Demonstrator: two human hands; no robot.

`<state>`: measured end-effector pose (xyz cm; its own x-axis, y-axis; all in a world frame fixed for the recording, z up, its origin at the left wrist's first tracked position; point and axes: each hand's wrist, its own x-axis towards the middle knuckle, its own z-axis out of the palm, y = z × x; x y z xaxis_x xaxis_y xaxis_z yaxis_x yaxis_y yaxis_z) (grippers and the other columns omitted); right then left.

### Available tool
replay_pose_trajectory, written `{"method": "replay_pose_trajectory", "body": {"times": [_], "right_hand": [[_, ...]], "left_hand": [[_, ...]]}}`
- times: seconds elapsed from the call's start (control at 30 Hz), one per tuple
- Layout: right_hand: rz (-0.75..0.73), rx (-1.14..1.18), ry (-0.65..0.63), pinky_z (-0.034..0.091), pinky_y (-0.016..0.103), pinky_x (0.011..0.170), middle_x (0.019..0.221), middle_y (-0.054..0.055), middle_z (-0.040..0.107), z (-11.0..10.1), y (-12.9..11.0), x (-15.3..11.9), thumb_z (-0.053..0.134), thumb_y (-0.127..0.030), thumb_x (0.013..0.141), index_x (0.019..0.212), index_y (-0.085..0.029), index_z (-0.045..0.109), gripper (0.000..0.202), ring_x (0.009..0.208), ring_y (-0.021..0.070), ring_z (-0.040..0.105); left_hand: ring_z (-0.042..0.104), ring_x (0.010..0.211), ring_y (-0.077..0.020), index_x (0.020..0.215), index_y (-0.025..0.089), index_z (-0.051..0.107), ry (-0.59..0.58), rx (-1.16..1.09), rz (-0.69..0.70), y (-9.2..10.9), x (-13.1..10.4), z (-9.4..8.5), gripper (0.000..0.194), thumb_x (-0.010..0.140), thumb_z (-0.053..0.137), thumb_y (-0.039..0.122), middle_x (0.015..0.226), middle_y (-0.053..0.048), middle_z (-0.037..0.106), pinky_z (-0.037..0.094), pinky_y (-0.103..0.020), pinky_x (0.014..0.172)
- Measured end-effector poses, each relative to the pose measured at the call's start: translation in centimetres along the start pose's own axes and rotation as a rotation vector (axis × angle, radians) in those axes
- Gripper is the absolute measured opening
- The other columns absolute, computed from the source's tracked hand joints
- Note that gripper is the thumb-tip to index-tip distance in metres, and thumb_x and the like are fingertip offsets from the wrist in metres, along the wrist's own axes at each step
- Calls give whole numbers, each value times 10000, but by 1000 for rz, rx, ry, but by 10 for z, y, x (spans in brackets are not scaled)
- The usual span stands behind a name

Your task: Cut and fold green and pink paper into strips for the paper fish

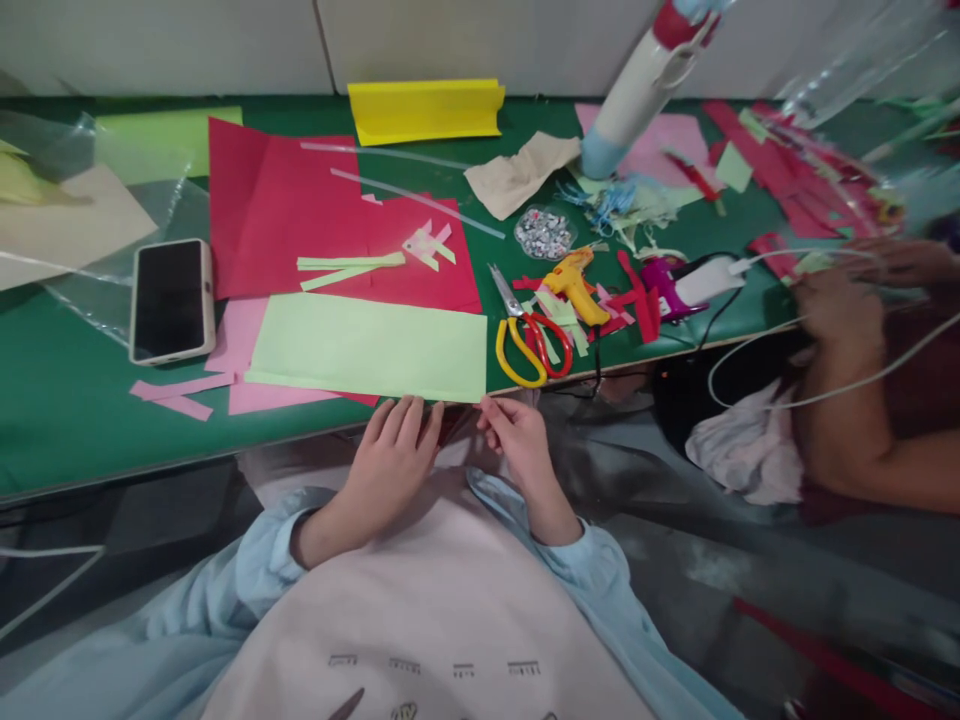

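Note:
My left hand [391,457] and my right hand [515,437] rest just below the table's near edge, fingertips pointing toward each other. Between them I pinch something small and dark red at the edge; it is too small to name. Right above my fingers lies a pale green sheet of paper [371,347], on top of pink paper [247,345] and a large red sheet [300,205]. Thin green strips [349,266] and a small cut paper shape [427,243] lie on the red sheet. Scissors with yellow and red handles [525,335] lie to the right of the green sheet.
A phone [171,298] lies screen-up at left. A yellow glue gun [576,285], a dish of silver sequins [545,232], folded yellow paper [426,110], red and pink scraps and a white bottle [637,85] crowd the green table [67,400]. Another person's hand [836,310] works at right.

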<state>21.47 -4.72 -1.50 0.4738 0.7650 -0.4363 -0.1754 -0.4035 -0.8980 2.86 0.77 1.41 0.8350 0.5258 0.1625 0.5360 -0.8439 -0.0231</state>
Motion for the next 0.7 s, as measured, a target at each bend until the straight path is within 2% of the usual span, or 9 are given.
{"method": "replay_pose_trajectory", "body": {"times": [0.13,0.23,0.4,0.57,0.7], "right_hand": [[-8,37,68,263,166,373,585,-19,602,2,-1,3,750,-570,680,733,-147,638,441,398,40,401],[-37,28,111,259,161,365,575,-20,604,0,-3,4,760,-528,681,715,-146,624,407,388,36,401],[-8,-4,167,255,168,345,530,-19,592,-1,-11,5,798,-502,606,692,-143,611,413,363,39,393],[-1,-45,204,258,163,334,520,-18,595,1,-16,8,821,-509,558,685,-139,611,444,359,35,392],[10,-71,228,253,161,321,513,-17,596,1,-17,9,835,-525,527,686,-135,617,474,349,34,389]], "left_hand": [[550,1263,-301,1384,101,527,39,-87,-11,-11,-10,-3,449,951,481,207,1336,-196,599,396,-479,1129],[526,1283,-316,1378,69,523,58,-93,-146,-24,-23,-3,459,946,490,220,1355,-213,580,394,-488,1125],[517,1290,-341,1376,4,506,79,-4,-306,-50,-46,-2,487,958,479,253,1353,-238,575,391,-478,1115],[528,1279,-368,1382,33,512,103,42,-444,-72,-57,-3,521,974,468,355,1344,-232,593,387,-509,1093],[529,1280,-374,1403,61,499,117,39,-499,-85,-65,-1,562,976,457,424,1348,-238,592,373,-529,1092]]}}
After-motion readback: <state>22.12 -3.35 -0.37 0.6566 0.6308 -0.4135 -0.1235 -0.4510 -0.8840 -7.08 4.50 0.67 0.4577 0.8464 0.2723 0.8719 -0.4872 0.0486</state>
